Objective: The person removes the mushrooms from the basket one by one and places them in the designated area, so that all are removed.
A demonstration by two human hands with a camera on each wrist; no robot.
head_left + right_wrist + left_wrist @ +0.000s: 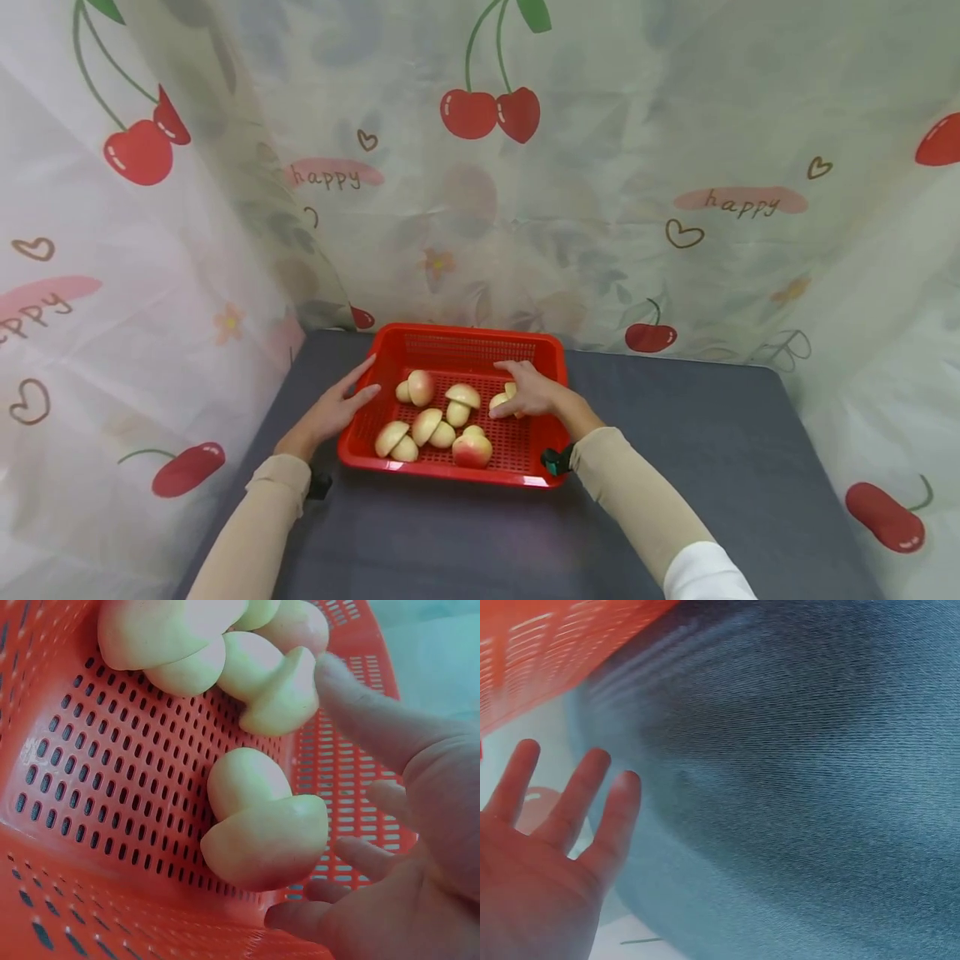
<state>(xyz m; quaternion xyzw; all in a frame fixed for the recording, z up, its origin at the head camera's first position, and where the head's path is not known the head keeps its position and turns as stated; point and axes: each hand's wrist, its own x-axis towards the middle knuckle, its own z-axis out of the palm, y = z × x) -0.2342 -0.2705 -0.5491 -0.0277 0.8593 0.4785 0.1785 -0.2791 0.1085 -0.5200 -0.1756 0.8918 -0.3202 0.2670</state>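
Observation:
A red slotted basket (450, 475) holds several cream mushroom-shaped pieces with pinkish caps, such as the one at the front (472, 450). My right hand (534, 392) reaches inside the basket's right part, fingers spread, over and beside a mushroom (501, 403). In the right wrist view that mushroom (266, 840) lies on the basket floor beside my right hand (405, 862), whose fingers are not curled round it. My left hand (333, 412) is at the basket's left rim, thumb apart from the fingers; the left wrist view shows this hand (555, 862) with extended fingers below the basket wall (547, 660).
The basket stands on a dark grey table (675, 450), near its back edge. A pale sheet (585, 208) printed with cherries and hearts hangs behind the table and along both sides. Dark devices are strapped at both wrists.

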